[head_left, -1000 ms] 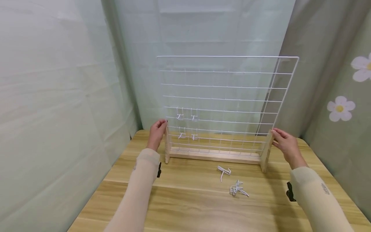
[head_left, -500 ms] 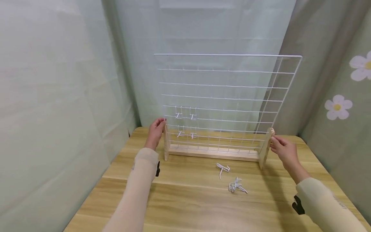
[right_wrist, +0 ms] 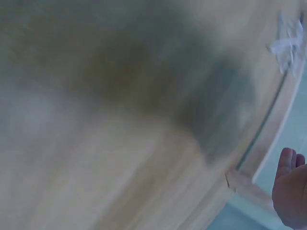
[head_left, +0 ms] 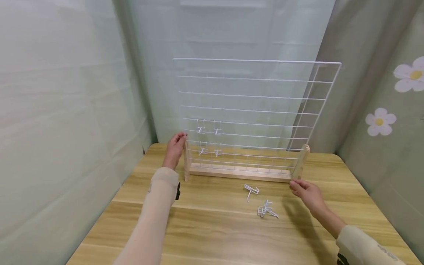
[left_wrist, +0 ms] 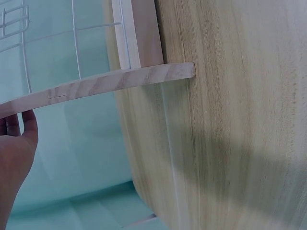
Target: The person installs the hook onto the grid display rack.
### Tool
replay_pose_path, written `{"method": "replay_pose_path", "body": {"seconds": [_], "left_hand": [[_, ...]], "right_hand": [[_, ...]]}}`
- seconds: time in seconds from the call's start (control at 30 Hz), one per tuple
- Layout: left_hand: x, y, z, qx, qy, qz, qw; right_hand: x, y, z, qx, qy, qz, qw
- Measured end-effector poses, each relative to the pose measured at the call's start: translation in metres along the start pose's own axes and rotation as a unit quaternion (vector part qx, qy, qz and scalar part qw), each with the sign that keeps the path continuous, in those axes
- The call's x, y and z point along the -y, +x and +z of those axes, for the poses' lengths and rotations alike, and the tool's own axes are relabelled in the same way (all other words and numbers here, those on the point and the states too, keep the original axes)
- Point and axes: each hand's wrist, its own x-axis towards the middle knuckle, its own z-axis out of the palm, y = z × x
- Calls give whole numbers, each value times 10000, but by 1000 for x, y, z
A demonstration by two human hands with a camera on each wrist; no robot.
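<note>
A white wire grid rack stands upright in a pale wooden base with a wooden side piece at each end. My left hand grips the top of the left side piece; in the left wrist view its fingertips meet the wooden side piece. Low on the left of the grid hang several white wire hooks. My right hand holds nothing, its fingers before the foot of the right side piece. Left of it lie a loose hook and a small tangle of hooks.
Everything stands on a wood-grain table with rounded far corners. Pale green cloth hangs at the left and back, and cloth with white flowers at the right. The right wrist view is blurred.
My right hand has let go of the right side piece's top and come down and toward the front. My left hand stays at the left side piece. The whole head view has shifted slightly.
</note>
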Motion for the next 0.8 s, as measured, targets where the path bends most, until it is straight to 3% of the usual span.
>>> {"method": "replay_pose_path", "body": {"seconds": [0.33,0.47,0.63,0.8], "left_hand": [[-2,-2,-2,100,-65,38,9999],[-3,-1,-3,23,51,5,10000],[-4,0,-4,-37,57,14,10000],[-2,-2,-1,45,-100,-93,9999]], "right_hand": [[-26,-26,35,476,-755,-112,9959],[-30,-33,48,590,-659,-320,9956],[-31,-36,62,496,-382,-475,9969],[-35,-38,70,364,-695,-683,9946]]}}
